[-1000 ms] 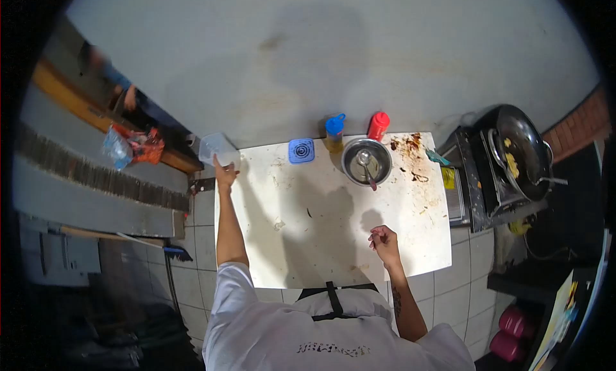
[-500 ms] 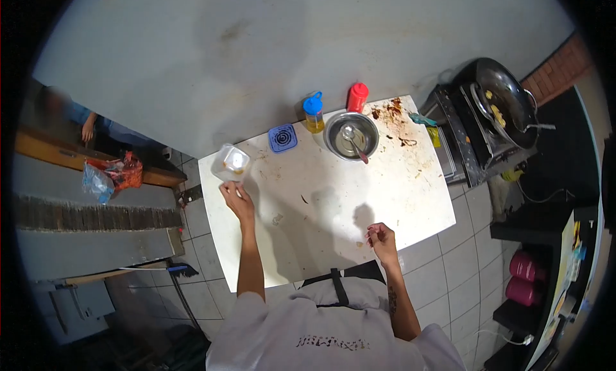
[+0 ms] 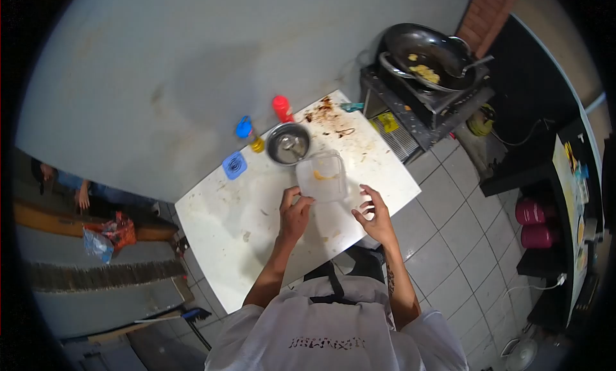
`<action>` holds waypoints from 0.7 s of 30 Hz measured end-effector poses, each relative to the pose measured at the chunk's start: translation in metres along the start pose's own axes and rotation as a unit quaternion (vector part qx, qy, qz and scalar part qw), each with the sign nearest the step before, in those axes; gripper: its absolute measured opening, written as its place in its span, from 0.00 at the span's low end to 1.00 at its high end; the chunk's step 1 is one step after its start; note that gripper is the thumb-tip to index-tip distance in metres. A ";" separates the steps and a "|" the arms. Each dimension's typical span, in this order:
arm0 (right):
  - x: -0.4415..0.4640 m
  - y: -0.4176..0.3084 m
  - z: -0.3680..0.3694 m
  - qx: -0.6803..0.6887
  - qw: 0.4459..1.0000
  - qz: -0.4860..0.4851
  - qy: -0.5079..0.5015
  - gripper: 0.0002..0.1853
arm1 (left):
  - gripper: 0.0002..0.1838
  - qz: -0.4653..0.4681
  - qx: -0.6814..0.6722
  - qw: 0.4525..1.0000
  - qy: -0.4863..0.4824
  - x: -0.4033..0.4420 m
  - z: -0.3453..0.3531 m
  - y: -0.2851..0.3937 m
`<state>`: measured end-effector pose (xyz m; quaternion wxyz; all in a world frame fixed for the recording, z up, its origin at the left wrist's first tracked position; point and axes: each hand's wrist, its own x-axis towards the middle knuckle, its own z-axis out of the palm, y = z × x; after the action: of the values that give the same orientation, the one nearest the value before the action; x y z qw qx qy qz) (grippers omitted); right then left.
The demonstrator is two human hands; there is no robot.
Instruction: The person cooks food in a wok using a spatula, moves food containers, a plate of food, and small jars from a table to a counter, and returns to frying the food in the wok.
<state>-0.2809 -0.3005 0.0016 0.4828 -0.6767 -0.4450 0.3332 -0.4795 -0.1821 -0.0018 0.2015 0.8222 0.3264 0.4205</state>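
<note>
My left hand (image 3: 296,213) grips the near left corner of a clear plastic container (image 3: 323,190), which has a yellow-orange smear inside. The container is held over the white table, just in front of a steel bowl (image 3: 272,154) with a spoon (image 3: 292,145) in it. To the right of the container, my right hand (image 3: 376,215) is open, fingers spread and holding nothing. A blue lid (image 3: 235,165) with a dark spiral pattern lies left of the bowl. Behind it stand a blue-capped bottle (image 3: 256,144) of yellow liquid and a red bottle (image 3: 282,110).
Brown stains mark the back corner of the white table (image 3: 221,265). Beyond it, a wok (image 3: 410,42) with yellow food and a spatula (image 3: 476,64) sits on a stove (image 3: 420,124). Another person's hand (image 3: 84,196) shows at far left, near a plastic bag (image 3: 98,244).
My left hand has lifted the container and brought it rightward to the front of the bowl. My right hand has opened and come up beside it. The view has turned right.
</note>
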 end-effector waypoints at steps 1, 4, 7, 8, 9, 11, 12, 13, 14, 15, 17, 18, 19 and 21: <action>-0.001 0.001 -0.021 0.001 1.000 -0.003 0.014 0.40 | 0.13 0.013 -0.005 1.000 -0.004 0.009 0.015 0.018; -0.012 0.010 -0.098 -0.043 0.994 -0.025 0.093 0.56 | 0.11 0.084 -0.104 0.987 -0.084 0.028 0.063 0.079; -0.031 0.035 -0.185 -0.081 0.977 -0.100 0.168 0.59 | 0.13 0.149 -0.149 0.965 -0.156 0.051 0.113 0.153; -0.040 0.043 -0.216 -0.084 0.974 -0.098 0.188 0.59 | 0.13 0.163 -0.158 0.960 -0.164 0.053 0.138 0.172; -0.051 0.048 -0.245 -0.109 0.970 -0.108 0.188 0.58 | 0.13 0.169 -0.192 0.949 -0.185 0.052 0.165 0.193; -0.084 0.069 -0.295 -0.139 0.962 -0.100 0.211 0.58 | 0.14 0.184 -0.241 0.926 -0.226 0.046 0.219 0.231; -0.101 0.085 -0.316 -0.097 0.965 -0.092 0.225 0.55 | 0.15 0.184 -0.265 0.913 -0.248 0.042 0.245 0.250; -0.117 0.098 -0.338 -0.056 0.965 -0.087 0.239 0.53 | 0.16 0.186 -0.288 0.900 -0.269 0.041 0.269 0.270; -0.137 0.108 -0.359 -0.065 0.959 -0.079 0.263 0.53 | 0.16 0.200 -0.304 0.888 -0.281 0.040 0.291 0.290; -0.158 0.117 -0.377 -0.107 0.956 -0.045 0.270 0.50 | 0.19 0.205 -0.335 0.864 -0.314 0.038 0.308 0.311; -0.194 0.133 -0.415 -0.154 0.940 -0.006 0.303 0.48 | 0.22 0.230 -0.376 0.824 -0.356 0.040 0.344 0.351; -0.213 0.142 -0.434 -0.137 0.919 -0.013 0.370 0.48 | 0.27 0.158 -0.447 0.805 -0.357 0.040 0.361 0.370; -0.230 0.151 -0.451 -0.119 0.892 -0.018 0.435 0.47 | 0.33 0.079 -0.509 0.778 -0.361 0.038 0.377 0.386; -0.256 0.181 -0.485 -0.090 0.868 0.033 0.487 0.47 | 0.40 0.081 -0.509 0.746 -0.421 0.036 0.429 0.398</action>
<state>0.0991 -0.7352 -0.0137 0.5635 -0.8082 -0.1586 -0.0646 0.0352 -0.4622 0.0171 0.6721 0.7147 -0.1219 0.1503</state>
